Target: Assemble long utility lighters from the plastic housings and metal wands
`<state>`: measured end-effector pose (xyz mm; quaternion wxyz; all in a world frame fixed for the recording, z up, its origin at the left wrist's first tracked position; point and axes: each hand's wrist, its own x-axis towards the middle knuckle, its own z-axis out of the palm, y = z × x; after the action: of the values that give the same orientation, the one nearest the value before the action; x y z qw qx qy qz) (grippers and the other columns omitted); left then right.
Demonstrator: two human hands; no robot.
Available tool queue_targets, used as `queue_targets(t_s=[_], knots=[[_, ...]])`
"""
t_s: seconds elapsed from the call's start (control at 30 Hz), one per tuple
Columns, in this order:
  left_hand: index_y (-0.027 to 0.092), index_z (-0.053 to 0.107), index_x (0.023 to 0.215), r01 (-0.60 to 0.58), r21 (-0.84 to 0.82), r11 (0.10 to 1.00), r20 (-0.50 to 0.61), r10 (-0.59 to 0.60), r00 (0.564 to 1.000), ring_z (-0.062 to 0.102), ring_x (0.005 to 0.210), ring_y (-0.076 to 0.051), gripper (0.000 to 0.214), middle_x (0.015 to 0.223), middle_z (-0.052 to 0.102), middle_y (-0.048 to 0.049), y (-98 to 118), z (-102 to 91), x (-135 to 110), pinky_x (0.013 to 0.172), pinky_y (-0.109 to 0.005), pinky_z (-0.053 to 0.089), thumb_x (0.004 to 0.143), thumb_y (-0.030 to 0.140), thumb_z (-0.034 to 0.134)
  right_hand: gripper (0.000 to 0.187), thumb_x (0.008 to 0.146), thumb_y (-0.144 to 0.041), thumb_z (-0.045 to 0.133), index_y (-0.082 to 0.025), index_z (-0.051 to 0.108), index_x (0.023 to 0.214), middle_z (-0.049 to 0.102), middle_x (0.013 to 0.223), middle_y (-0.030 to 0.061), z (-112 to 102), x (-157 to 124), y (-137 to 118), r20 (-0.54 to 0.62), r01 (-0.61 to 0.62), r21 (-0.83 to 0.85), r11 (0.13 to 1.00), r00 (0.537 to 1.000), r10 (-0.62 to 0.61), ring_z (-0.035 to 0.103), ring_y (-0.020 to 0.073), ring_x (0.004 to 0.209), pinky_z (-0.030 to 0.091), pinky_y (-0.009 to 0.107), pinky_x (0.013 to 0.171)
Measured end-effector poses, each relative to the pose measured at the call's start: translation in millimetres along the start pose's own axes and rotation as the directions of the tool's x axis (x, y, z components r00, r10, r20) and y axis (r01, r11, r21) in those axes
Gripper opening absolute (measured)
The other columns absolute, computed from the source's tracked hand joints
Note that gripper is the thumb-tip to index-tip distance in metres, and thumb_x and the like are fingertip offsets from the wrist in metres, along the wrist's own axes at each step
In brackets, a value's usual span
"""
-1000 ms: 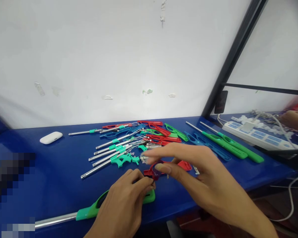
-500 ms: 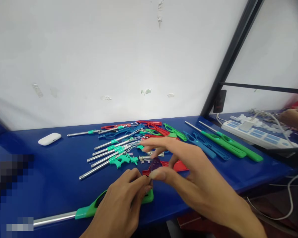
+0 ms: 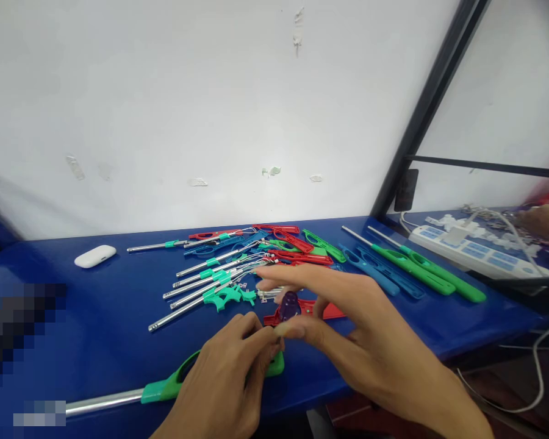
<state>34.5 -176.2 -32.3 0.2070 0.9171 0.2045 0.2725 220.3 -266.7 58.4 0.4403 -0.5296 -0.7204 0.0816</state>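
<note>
My left hand (image 3: 231,381) rests on the handle of a green lighter with a long metal tube (image 3: 165,387) at the near edge of the blue table (image 3: 96,329), fingers curled and pinching at its end. My right hand (image 3: 348,332) hovers just right of it. Its thumb and forefinger pinch a small purple part (image 3: 289,303), and the other fingers are stretched out. A red handle shell (image 3: 311,312) lies under the right hand.
A pile of red, blue and green lighter shells and metal tubes (image 3: 238,262) lies mid-table. Two green lighters (image 3: 421,268) lie at the right. A white earbud case (image 3: 94,255) sits at the left. A power strip (image 3: 476,253) and another person's hand (image 3: 546,222) are far right.
My right hand has shifted slightly left and lifted the purple part against my left fingertips. The left hand has stayed on the green lighter.
</note>
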Motion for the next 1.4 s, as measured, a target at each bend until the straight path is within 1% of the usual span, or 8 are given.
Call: queue_targets(t_s=[0.1, 0.2, 0.27, 0.47, 0.7, 1.0, 1.23, 1.4], knots=[[0.027, 0.065, 0.092, 0.054, -0.028, 0.998, 0.074, -0.052, 0.996, 0.067, 0.086, -0.019, 0.032, 0.092, 0.064, -0.0024, 2, -0.6, 3, 0.082, -0.031, 0.056, 0.111, 0.028, 0.039, 0.026, 0.104, -0.013, 0.063, -0.031, 0.075, 0.118, 0.079, 0.101, -0.0089, -1, 2, 1, -0.006, 0.027, 0.036, 0.999, 1.0, -0.027, 0.072, 0.0067, 0.088, 0.052, 0.016, 0.079], [0.027, 0.066, 0.096, 0.061, -0.005, 0.998, 0.071, -0.06, 0.996, 0.068, 0.091, -0.021, 0.03, 0.095, 0.065, -0.0029, 3, -1.5, 5, 0.084, -0.033, 0.056, 0.11, 0.027, 0.04, 0.005, 0.095, -0.025, 0.08, -0.024, 0.076, 0.091, 0.074, 0.081, -0.0081, 8, 7, 2, -0.153, 0.027, -0.077, 0.997, 0.987, -0.038, 0.066, 0.0072, 0.07, 0.048, 0.018, 0.067], [0.028, 0.066, 0.097, 0.04, 0.018, 0.999, 0.054, -0.041, 0.998, 0.068, 0.093, -0.022, 0.029, 0.096, 0.067, -0.0026, 3, -1.5, 4, 0.082, -0.033, 0.056, 0.109, 0.026, 0.04, 0.021, 0.089, -0.038, 0.085, -0.022, 0.074, 0.081, 0.069, 0.072, -0.0071, 12, 8, 2, -0.227, 0.009, -0.15, 0.989, 0.973, -0.044, 0.06, 0.0084, 0.062, 0.045, 0.022, 0.06], [0.028, 0.068, 0.098, 0.031, 0.029, 0.999, 0.042, -0.032, 0.999, 0.066, 0.085, -0.02, 0.031, 0.093, 0.067, -0.0022, 2, -1.7, 2, 0.076, -0.031, 0.054, 0.11, 0.027, 0.04, 0.03, 0.105, -0.022, 0.065, -0.035, 0.071, 0.131, 0.08, 0.115, -0.0078, -4, 0, -2, 0.006, -0.026, -0.011, 1.0, 1.0, 0.026, 0.074, 0.0101, 0.103, 0.054, 0.017, 0.09], [0.026, 0.069, 0.095, 0.102, 0.016, 0.995, 0.121, -0.103, 0.987, 0.065, 0.086, -0.02, 0.034, 0.095, 0.065, -0.0036, 8, -4.8, 7, 0.077, -0.03, 0.054, 0.11, 0.027, 0.038, 0.018, 0.097, -0.011, 0.071, -0.027, 0.073, 0.088, 0.079, 0.084, -0.0123, -3, 6, -6, -0.084, -0.101, -0.063, 0.993, 0.992, 0.095, 0.074, 0.0064, 0.076, 0.051, 0.013, 0.07], [0.026, 0.069, 0.097, 0.091, 0.068, 0.994, 0.124, -0.099, 0.987, 0.068, 0.086, -0.02, 0.031, 0.094, 0.066, -0.0038, 11, -5.5, 7, 0.077, -0.033, 0.058, 0.109, 0.028, 0.04, 0.012, 0.099, -0.016, 0.073, -0.028, 0.073, 0.096, 0.081, 0.092, -0.0096, -2, 4, -2, -0.098, -0.034, -0.129, 0.991, 0.995, 0.022, 0.076, 0.0108, 0.082, 0.052, 0.019, 0.074], [0.028, 0.063, 0.137, -0.154, 0.458, 0.875, -0.01, 0.178, 0.984, 0.077, 0.109, -0.031, 0.043, 0.128, 0.075, -0.009, -4, -14.8, -14, 0.085, -0.042, 0.066, 0.095, 0.034, 0.068, 0.008, 0.101, -0.021, 0.071, -0.028, 0.077, 0.1, 0.083, 0.098, -0.0089, -8, 2, 2, -0.109, -0.017, -0.178, 0.984, 0.994, -0.002, 0.078, 0.011, 0.089, 0.053, 0.018, 0.081], [0.029, 0.069, 0.123, -0.247, 0.594, 0.766, 0.049, 0.272, 0.961, 0.079, 0.093, -0.031, 0.038, 0.115, 0.08, -0.0067, -23, -26.9, -27, 0.075, -0.039, 0.064, 0.085, 0.025, 0.069, 0.014, 0.102, -0.019, 0.069, -0.03, 0.076, 0.103, 0.083, 0.102, -0.0101, -10, 3, -4, -0.143, -0.018, -0.053, 0.998, 0.99, 0.01, 0.078, 0.0092, 0.094, 0.055, 0.015, 0.086]])
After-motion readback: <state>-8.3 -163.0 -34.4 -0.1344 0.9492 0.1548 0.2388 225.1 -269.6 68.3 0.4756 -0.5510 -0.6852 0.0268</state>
